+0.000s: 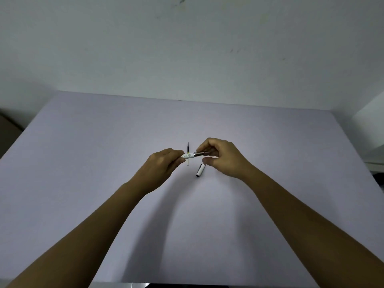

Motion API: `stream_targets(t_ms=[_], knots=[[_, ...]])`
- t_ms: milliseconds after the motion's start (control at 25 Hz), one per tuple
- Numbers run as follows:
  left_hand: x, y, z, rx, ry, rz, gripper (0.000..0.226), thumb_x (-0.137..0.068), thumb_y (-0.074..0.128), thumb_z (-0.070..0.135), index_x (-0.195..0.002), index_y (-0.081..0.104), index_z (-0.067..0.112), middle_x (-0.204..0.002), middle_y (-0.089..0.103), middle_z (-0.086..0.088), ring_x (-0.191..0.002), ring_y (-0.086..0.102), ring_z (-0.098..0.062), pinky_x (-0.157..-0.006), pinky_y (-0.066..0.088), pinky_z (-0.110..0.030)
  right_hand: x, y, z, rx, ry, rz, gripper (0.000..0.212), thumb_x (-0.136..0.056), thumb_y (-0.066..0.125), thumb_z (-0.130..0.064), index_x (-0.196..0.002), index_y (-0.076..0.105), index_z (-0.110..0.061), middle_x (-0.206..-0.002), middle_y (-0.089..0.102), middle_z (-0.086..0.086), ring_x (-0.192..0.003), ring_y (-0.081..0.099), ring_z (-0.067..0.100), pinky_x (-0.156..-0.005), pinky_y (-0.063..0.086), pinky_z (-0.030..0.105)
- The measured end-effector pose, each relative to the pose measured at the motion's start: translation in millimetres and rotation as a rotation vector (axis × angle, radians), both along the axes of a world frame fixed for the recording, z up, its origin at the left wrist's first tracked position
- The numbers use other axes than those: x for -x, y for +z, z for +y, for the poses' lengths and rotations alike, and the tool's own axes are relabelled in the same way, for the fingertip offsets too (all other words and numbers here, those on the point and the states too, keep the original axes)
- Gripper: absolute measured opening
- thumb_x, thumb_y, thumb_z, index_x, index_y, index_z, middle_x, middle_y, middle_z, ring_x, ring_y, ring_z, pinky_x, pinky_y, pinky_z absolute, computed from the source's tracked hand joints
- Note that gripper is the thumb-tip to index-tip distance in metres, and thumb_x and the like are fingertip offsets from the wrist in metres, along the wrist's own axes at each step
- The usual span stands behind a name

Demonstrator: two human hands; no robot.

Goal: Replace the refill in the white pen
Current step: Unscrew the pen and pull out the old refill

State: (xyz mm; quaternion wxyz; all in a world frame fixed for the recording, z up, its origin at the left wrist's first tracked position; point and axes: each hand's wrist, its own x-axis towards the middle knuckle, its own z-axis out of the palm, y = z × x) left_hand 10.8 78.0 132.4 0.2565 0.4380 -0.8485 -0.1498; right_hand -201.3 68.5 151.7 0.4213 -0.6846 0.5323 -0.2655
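I hold the white pen point(188, 156) level above the middle of the table. My left hand point(164, 166) grips its white barrel, and my right hand point(223, 155) pinches the dark metallic front section point(202, 153). Both parts still touch at a silver ring. A loose refill point(188, 148) lies on the table behind the pen, dark tip pointing away, its pale lower end partly hidden by the barrel. The white pen cap point(200, 170) lies on the table just below my right hand.
The pale lilac table point(104, 163) runs up to a white wall at the back. A brown object point(8, 132) sits beyond the left edge, and a white surface point(372, 129) stands past the right edge.
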Motion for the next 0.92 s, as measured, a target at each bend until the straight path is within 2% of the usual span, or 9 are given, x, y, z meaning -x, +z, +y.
stream_targets(t_ms=[80,160,240,320,360,520,680,800,920], knots=[[-0.1,0.5,-0.8,0.000,-0.007,-0.001,0.014,-0.091,0.056,0.012,-0.099,0.063,0.004,-0.069,0.059,-0.012,-0.058,0.044,-0.020,-0.057,0.036,-0.028,-1.6,0.4,1.8,-0.036,-0.062,-0.029,0.016,-0.081,0.068,-0.036,-0.093,0.063,-0.027,-0.085,0.067,-0.017,-0.085,0.065,0.003,-0.074,0.048,0.009],[0.4,1.9,-1.5,0.004,-0.013,-0.006,0.014,-0.091,0.056,0.013,-0.099,0.063,0.005,-0.068,0.058,-0.011,-0.058,0.042,-0.019,-0.056,0.036,-0.027,-4.9,1.7,0.8,-0.091,-0.095,-0.005,0.032,-0.087,0.053,-0.050,-0.088,0.067,-0.022,-0.076,0.070,-0.012,-0.076,0.066,0.006,-0.073,0.050,0.019],[0.1,2.9,-2.9,0.008,-0.018,-0.020,0.014,-0.091,0.056,0.014,-0.100,0.062,0.005,-0.069,0.058,-0.011,-0.058,0.043,-0.020,-0.056,0.035,-0.028,-5.9,1.6,-0.4,-0.045,-0.073,0.051,0.024,-0.089,0.055,-0.040,-0.078,0.066,-0.023,-0.073,0.069,-0.007,-0.066,0.061,0.002,-0.067,0.046,0.016],[-1.0,3.2,-3.7,0.007,-0.013,-0.024,0.015,-0.091,0.056,0.014,-0.100,0.062,0.004,-0.069,0.058,-0.012,-0.058,0.046,-0.024,-0.056,0.036,-0.029,-4.0,1.8,-0.8,-0.024,-0.042,-0.007,0.007,-0.084,0.066,-0.025,-0.079,0.063,-0.027,-0.077,0.067,-0.008,-0.066,0.060,-0.004,-0.064,0.044,0.008],[-1.6,3.4,-3.8,0.005,-0.008,-0.023,0.015,-0.091,0.056,0.014,-0.099,0.063,0.004,-0.069,0.058,-0.012,-0.058,0.047,-0.024,-0.056,0.036,-0.029,-3.3,2.5,-1.0,-0.022,-0.033,-0.043,0.010,-0.082,0.070,-0.022,-0.083,0.062,-0.028,-0.080,0.065,-0.012,-0.069,0.061,-0.007,-0.068,0.046,0.007],[-1.3,5.4,-4.0,0.011,-0.003,-0.011,0.014,-0.091,0.055,0.014,-0.098,0.063,0.004,-0.069,0.058,-0.011,-0.059,0.043,-0.020,-0.056,0.036,-0.028,-6.0,5.4,-3.2,-0.112,-0.048,0.030,0.030,-0.089,0.052,-0.048,-0.092,0.068,-0.023,-0.078,0.067,-0.015,-0.071,0.061,-0.007,-0.070,0.046,0.011],[-0.8,6.0,-1.9,-0.002,-0.015,-0.009,0.014,-0.091,0.055,0.013,-0.099,0.063,0.004,-0.069,0.057,-0.012,-0.058,0.043,-0.020,-0.057,0.036,-0.028,-3.6,4.8,-3.3,-0.073,0.013,0.011,0.004,-0.084,0.066,-0.022,-0.086,0.064,-0.024,-0.077,0.065,-0.014,-0.067,0.060,-0.010,-0.065,0.044,0.005],[-1.8,7.2,-0.8,-0.001,0.001,0.011,0.014,-0.091,0.055,0.012,-0.098,0.063,0.003,-0.068,0.057,-0.011,-0.059,0.039,-0.016,-0.057,0.035,-0.026,-4.3,5.8,-2.2,-0.080,-0.050,-0.029,0.016,-0.082,0.066,-0.040,-0.093,0.062,-0.028,-0.088,0.067,-0.008,-0.081,0.064,0.002,-0.076,0.050,0.017],[-2.2,7.8,-0.4,0.000,-0.003,0.000,0.014,-0.091,0.056,0.012,-0.097,0.063,0.003,-0.068,0.057,-0.011,-0.059,0.038,-0.016,-0.057,0.033,-0.026,-4.9,7.0,-3.2,-0.101,-0.042,0.062,0.025,-0.089,0.054,-0.044,-0.080,0.066,-0.025,-0.074,0.068,-0.011,-0.067,0.062,0.000,-0.071,0.046,0.022]])
